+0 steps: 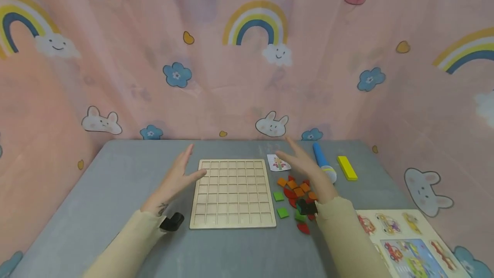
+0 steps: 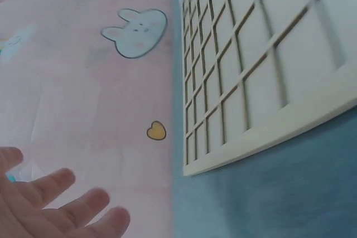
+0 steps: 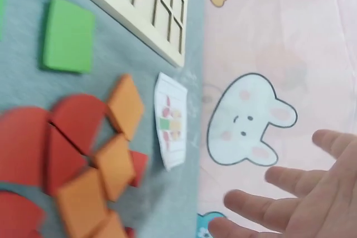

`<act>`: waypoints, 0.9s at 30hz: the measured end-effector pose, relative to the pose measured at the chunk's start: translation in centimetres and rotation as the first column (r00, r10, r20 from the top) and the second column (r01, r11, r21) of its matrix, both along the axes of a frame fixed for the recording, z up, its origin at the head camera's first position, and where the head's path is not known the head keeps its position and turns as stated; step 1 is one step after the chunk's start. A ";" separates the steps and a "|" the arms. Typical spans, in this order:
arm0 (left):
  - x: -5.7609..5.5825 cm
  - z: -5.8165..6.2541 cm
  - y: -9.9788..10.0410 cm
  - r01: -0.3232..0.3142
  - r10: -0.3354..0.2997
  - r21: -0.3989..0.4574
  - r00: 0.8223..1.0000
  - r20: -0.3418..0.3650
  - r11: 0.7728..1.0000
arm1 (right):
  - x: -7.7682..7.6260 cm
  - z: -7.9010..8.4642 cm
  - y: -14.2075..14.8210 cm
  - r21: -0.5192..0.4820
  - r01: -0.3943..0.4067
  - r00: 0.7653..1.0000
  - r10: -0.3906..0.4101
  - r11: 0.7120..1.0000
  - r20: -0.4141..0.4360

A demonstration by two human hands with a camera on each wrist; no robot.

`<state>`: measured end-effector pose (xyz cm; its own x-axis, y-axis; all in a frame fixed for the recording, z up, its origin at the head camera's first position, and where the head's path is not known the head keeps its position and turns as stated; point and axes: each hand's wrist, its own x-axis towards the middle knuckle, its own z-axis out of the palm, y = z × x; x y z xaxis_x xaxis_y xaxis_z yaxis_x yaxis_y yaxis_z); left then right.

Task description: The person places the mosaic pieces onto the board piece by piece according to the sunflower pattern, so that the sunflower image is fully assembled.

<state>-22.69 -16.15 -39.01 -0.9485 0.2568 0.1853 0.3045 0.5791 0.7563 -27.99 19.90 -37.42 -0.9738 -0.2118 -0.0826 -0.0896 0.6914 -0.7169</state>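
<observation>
The pale square grid board [image 1: 232, 196] looks like bare wood, smooth and matt. The green square piece [image 3: 70, 35], orange diamond piece [image 3: 114, 166] and red rounded piece [image 3: 81, 120] look smooth with a low-sheen coloured finish; whether wood or plastic is unclear. The small white printed card [image 3: 172, 121] looks like paper. The grey-blue tabletop [image 1: 112, 175] appears matt; the pink printed curtain [image 1: 328, 63] looks like thin, softly creased cloth. The cream sleeve [image 1: 127, 243] is matt fabric.

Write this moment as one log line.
left fingers: spread, empty | right fingers: spread, empty | wooden grid: bare | coloured pieces, picture card: right of grid
</observation>
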 end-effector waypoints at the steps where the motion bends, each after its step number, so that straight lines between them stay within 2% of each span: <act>1: 0.6 -0.3 -0.1 -0.004 0.004 0.022 1.000 0.007 1.000 | 0.3 -0.1 0.1 -0.010 0.016 1.000 -0.016 1.000 0.024; 4: 2.0 -1.2 -0.5 -0.026 0.020 0.078 0.997 0.076 0.997 | 0.7 -0.3 0.3 -0.035 0.065 0.995 -0.062 0.997 0.076; 6: 2.7 -1.9 -0.8 -0.043 0.033 0.074 0.990 0.136 0.996 | 0.8 -0.5 0.3 -0.041 0.096 0.992 -0.092 0.995 0.091; 9: 3.4 -2.8 -1.1 -0.055 0.039 0.064 0.973 0.228 0.996 | 0.7 -0.8 0.1 -0.036 0.148 0.984 -0.144 0.988 0.107; 12: 3.7 -3.6 -1.4 -0.054 0.036 0.054 0.958 0.284 0.997 | 0.5 -1.4 0.0 0.013 0.181 0.979 -0.181 0.983 0.094; 17: 3.9 -4.9 -1.8 -0.050 0.031 0.046 0.940 0.339 0.998 | 0.2 -3.0 -0.7 0.199 0.144 0.988 -0.151 0.969 0.021; 22: 4.1 -5.9 -1.7 -0.044 0.040 0.004 0.934 0.355 0.999 | 0.0 -4.0 -2.0 0.391 0.138 0.985 -0.167 0.910 0.039; 27: 4.1 -6.5 -1.6 -0.004 0.007 -0.011 0.937 0.349 1.000 | 0.3 -5.0 -2.4 0.468 0.144 0.978 -0.197 0.872 0.065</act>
<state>-18.63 -17.70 -45.53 -0.9546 0.2513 -0.1601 0.0190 0.5877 0.8088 -27.68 17.47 -42.38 -0.9708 0.0440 -0.2357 0.1189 0.9419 -0.3141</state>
